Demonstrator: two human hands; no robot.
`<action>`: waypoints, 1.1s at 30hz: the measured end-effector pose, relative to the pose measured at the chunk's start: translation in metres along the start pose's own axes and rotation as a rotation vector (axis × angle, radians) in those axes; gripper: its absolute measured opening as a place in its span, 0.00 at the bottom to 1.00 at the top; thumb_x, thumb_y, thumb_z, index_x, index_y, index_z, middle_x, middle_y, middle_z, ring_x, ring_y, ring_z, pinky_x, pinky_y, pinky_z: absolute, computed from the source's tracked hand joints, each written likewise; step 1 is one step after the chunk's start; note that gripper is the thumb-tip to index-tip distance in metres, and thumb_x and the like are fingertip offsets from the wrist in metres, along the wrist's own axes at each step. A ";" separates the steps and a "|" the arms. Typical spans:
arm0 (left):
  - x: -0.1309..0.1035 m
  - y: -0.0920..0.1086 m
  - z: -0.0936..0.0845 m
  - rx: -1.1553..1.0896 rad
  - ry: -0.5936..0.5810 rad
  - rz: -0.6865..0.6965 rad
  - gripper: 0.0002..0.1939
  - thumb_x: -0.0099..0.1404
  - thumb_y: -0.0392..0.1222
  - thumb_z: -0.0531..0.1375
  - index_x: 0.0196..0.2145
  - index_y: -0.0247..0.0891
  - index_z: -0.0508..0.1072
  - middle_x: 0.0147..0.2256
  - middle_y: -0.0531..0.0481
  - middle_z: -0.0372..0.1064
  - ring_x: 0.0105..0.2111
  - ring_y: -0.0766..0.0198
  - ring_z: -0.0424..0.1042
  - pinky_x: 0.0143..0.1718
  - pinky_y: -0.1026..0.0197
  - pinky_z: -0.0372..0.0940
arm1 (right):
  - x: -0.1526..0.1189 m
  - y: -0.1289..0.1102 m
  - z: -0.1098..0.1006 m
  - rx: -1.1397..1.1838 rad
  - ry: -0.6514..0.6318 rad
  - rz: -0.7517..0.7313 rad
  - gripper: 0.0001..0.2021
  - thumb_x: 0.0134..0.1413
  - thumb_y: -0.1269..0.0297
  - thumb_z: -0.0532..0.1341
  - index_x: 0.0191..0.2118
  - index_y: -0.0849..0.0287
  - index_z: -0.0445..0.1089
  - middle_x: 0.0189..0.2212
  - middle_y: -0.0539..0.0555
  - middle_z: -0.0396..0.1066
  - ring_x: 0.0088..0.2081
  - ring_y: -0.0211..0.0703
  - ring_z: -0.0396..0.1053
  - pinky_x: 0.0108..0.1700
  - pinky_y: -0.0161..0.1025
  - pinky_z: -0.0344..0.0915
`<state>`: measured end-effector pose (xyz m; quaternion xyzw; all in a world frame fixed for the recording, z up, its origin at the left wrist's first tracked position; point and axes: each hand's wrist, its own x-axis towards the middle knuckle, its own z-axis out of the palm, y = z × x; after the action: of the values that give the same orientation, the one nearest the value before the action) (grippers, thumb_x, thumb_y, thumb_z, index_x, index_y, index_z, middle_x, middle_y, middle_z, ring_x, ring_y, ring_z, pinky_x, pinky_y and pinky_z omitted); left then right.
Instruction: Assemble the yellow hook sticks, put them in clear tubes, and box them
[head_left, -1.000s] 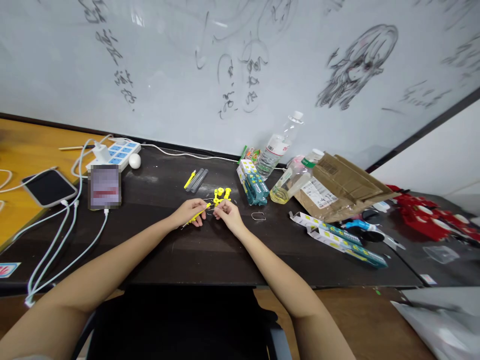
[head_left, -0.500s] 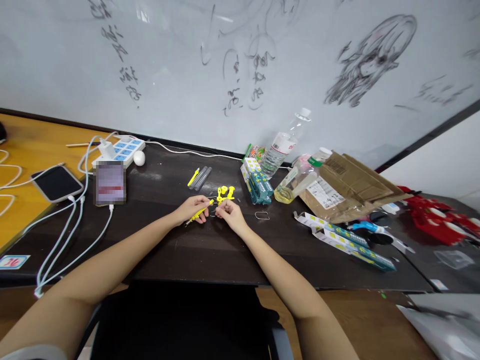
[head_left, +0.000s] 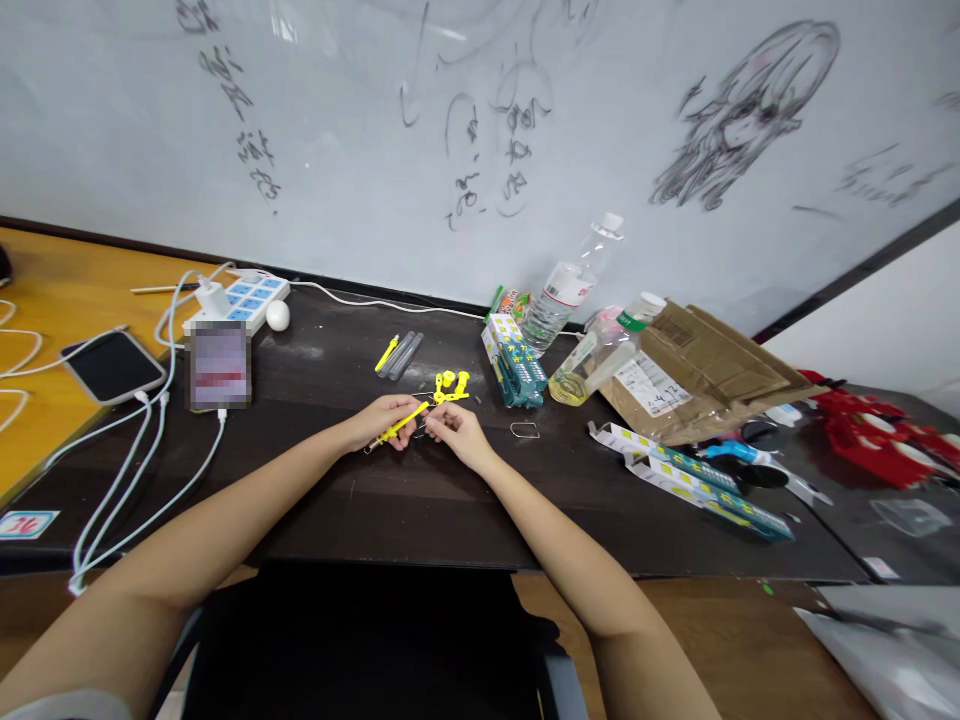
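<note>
My left hand (head_left: 386, 415) is closed around a slim yellow plastic stick (head_left: 391, 432). The stick slants up to the right, with a thin metal piece at its lower left end. Right beside it, the fingers of my right hand (head_left: 459, 430) are pinched together near the stick's upper end; what they hold is too small to make out. Just behind my fingers lie yellow knobbed plastic parts (head_left: 450, 386). Farther back are a short yellow piece (head_left: 387, 354) and dark, see-through tubes (head_left: 405, 357). A bent wire loop (head_left: 525, 431) rests right of my right hand.
Teal-and-white boxes (head_left: 517, 365) stand behind, with flattened ones (head_left: 697, 485) at right. A water bottle (head_left: 562, 295), a second bottle (head_left: 604, 355) and a brown parcel (head_left: 694, 375) are at back right. Phones (head_left: 112, 366), cables and a power strip (head_left: 259, 300) occupy the left.
The yellow stick has turned slightly in my left hand, its metal end shifting a little left. My right fingers have shifted slightly and stay close to its upper end.
</note>
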<state>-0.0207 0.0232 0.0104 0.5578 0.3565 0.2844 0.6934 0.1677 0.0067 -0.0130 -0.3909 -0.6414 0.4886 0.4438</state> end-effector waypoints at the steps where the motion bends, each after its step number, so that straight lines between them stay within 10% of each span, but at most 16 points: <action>1: 0.000 0.000 0.000 -0.001 -0.006 0.006 0.20 0.60 0.55 0.59 0.38 0.34 0.67 0.18 0.56 0.62 0.15 0.72 0.64 0.16 0.70 0.61 | 0.000 0.000 0.000 0.003 -0.001 0.004 0.17 0.45 0.48 0.65 0.30 0.58 0.66 0.23 0.49 0.68 0.24 0.35 0.65 0.27 0.34 0.64; 7: 0.001 -0.001 0.001 0.002 0.037 0.004 0.17 0.63 0.54 0.57 0.36 0.37 0.63 0.18 0.61 0.54 0.12 0.78 0.50 0.10 0.75 0.42 | 0.000 0.000 0.000 0.018 0.004 0.012 0.17 0.46 0.49 0.64 0.30 0.58 0.65 0.22 0.48 0.68 0.23 0.34 0.65 0.27 0.34 0.64; 33: -0.001 0.001 0.004 0.317 -0.077 -0.022 0.17 0.61 0.54 0.56 0.35 0.35 0.67 0.20 0.57 0.62 0.12 0.76 0.54 0.11 0.73 0.48 | 0.002 -0.002 -0.001 0.058 0.080 -0.007 0.20 0.46 0.45 0.63 0.28 0.57 0.60 0.20 0.46 0.67 0.21 0.33 0.64 0.24 0.33 0.65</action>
<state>-0.0181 0.0208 0.0119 0.6668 0.3764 0.1956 0.6128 0.1680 0.0086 -0.0108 -0.3947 -0.6102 0.4895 0.4819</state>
